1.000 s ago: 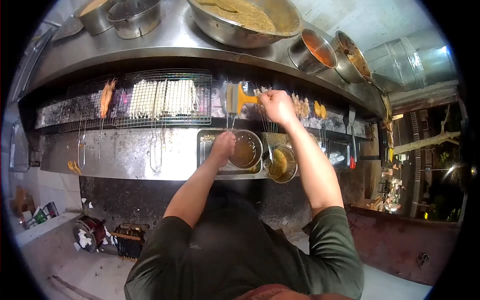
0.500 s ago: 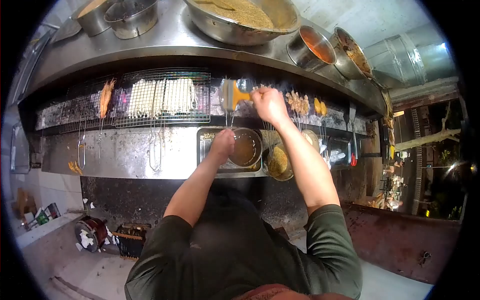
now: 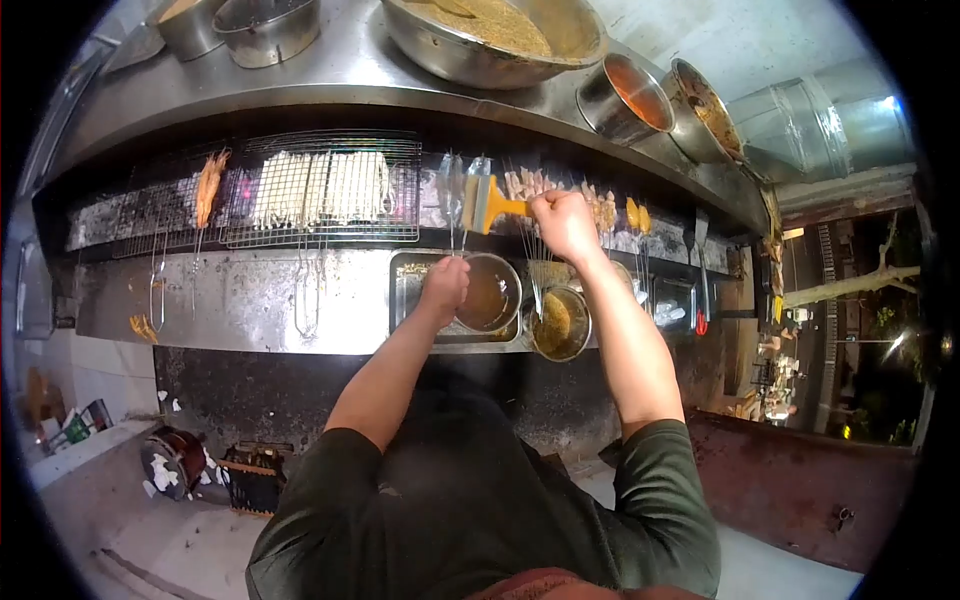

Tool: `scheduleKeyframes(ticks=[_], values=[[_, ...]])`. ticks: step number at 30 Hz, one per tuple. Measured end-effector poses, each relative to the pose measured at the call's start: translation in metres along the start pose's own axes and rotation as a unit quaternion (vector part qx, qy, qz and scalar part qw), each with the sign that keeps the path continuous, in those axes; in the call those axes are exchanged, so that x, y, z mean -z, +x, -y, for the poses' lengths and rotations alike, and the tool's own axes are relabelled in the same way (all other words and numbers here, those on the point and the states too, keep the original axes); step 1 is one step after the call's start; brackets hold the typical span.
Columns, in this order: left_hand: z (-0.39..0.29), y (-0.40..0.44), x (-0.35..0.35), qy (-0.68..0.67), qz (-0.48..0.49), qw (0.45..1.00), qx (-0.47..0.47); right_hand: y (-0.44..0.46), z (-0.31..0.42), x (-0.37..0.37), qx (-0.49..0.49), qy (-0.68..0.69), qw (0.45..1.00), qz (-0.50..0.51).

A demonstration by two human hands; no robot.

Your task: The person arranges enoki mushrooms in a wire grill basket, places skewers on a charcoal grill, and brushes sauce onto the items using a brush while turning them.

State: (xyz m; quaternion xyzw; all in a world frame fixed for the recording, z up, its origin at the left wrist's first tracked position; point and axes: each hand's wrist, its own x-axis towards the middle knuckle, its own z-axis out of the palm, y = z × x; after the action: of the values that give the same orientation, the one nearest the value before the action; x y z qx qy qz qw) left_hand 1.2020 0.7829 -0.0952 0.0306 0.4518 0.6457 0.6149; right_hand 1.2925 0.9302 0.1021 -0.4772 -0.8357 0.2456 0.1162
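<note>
My right hand is closed round the yellow handle of a wide basting brush. The bristles point left, against or just over two silvery skewered fish on the grill. Closed fingers of my left hand pinch the ends of the fish skewers. Beneath that hand is a pot of brown liquid, standing in a metal tray. To the right of the brush, several meat skewers lie across the grill, partly hidden by my right hand.
Left on the grill are wire grill baskets holding white strips, and an orange skewered item. A bowl of seasoning stands by my right forearm. A large basin and a pot of red sauce line the back shelf.
My right hand and the brush have moved right and slightly down, showing more of the fish. My left hand has stayed nearly in place on the skewers.
</note>
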Motion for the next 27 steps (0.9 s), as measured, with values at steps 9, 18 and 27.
scheduleKeyframes(ticks=[9,18,27], values=[[0.002,0.001,-0.006,0.008,-0.018,1.0,-0.022,0.0,0.001,-0.004,-0.01,-0.001,1.0,0.001],[0.007,0.0,0.0,0.046,-0.023,0.998,-0.043,0.031,0.0,-0.012,-0.054,0.01,0.993,-0.1],[0.013,0.005,0.001,0.102,-0.054,0.989,-0.091,0.04,0.028,-0.016,-0.042,-0.055,0.994,-0.084]])
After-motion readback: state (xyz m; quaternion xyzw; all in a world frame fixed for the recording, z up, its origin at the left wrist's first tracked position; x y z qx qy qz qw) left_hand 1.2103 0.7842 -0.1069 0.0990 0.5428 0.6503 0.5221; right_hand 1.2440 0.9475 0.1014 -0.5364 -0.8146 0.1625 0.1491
